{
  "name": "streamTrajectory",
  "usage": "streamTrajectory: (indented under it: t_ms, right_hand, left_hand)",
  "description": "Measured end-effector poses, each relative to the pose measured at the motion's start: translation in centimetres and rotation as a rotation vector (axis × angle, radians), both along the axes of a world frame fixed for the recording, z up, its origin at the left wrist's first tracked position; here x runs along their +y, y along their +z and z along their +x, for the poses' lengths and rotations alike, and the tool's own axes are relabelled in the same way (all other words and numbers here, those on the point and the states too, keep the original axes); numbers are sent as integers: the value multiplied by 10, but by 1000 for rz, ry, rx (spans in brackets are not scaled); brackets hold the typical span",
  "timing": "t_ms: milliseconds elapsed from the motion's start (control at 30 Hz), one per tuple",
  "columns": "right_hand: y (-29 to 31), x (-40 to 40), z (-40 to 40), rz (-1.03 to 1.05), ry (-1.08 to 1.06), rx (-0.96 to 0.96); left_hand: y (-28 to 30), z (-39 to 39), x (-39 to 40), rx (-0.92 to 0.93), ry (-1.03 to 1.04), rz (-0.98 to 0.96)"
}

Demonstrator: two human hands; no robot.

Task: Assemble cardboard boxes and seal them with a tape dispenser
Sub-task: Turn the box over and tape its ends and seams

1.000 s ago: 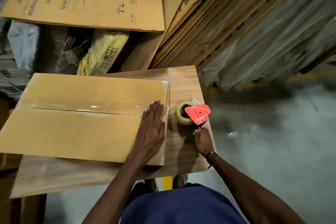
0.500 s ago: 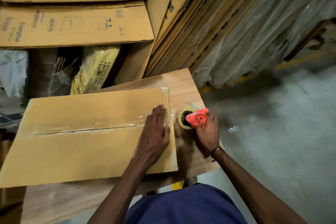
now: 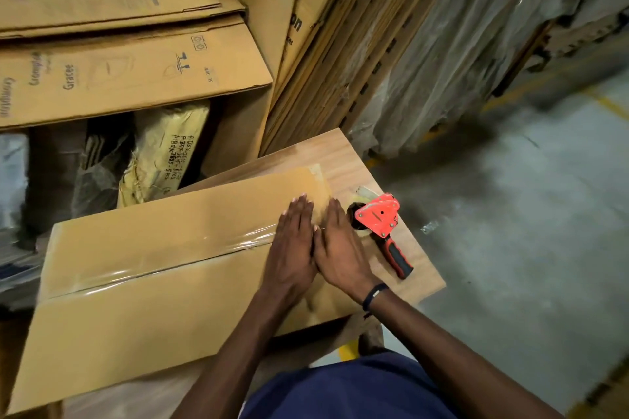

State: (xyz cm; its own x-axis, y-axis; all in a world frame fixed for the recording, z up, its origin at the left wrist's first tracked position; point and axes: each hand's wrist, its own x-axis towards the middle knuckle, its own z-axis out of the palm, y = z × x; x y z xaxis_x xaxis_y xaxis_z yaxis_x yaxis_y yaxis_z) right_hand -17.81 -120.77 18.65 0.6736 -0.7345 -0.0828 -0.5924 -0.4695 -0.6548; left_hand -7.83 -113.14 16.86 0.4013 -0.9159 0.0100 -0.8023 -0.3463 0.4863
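Note:
A brown cardboard box [image 3: 143, 286] lies on the wooden table [image 3: 343, 160] with clear tape running along its centre seam. My left hand [image 3: 292, 248] rests flat on the taped seam near the box's right end. Beside it, touching, my right hand [image 3: 338, 248] lies flat on the same end of the box, fingers straight. The orange tape dispenser [image 3: 377, 216] with its black and red handle lies free on the table just right of my hands.
Flat cardboard sheets [image 3: 129, 75] are stacked behind the table and more lean upright at the back [image 3: 340, 54]. A yellow wrapped bundle [image 3: 163, 153] sits below them. Plastic-wrapped goods [image 3: 476, 44] stand at the right, by the grey concrete floor [image 3: 527, 231].
My right hand let go of the tape dispenser, left it on the table and moved left onto the box beside my left hand. The camera view shifted lower.

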Motion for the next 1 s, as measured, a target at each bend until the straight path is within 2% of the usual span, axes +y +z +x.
streamTrajectory:
  t_ms: [200,300,500,767,900,1000]
  right_hand:
    - [-13,6,12,36,-221,39]
    - [-19,5,13,-34,-250,76]
    - [-20,6,18,-191,-252,115]
    - [-18,-12,29,-240,-114,93]
    - [-18,-23,39,-289,-33,136]
    - [-18,-29,42,-293,6,164]
  left_hand:
    - [8,30,4,16,-101,43]
    - [11,69,-3,-55,-146,74]
    - [8,125,-11,-167,32,111]
    - [0,116,11,-191,214,105]
    - [0,104,24,-183,353,96]
    - [-1,101,25,-177,382,103]
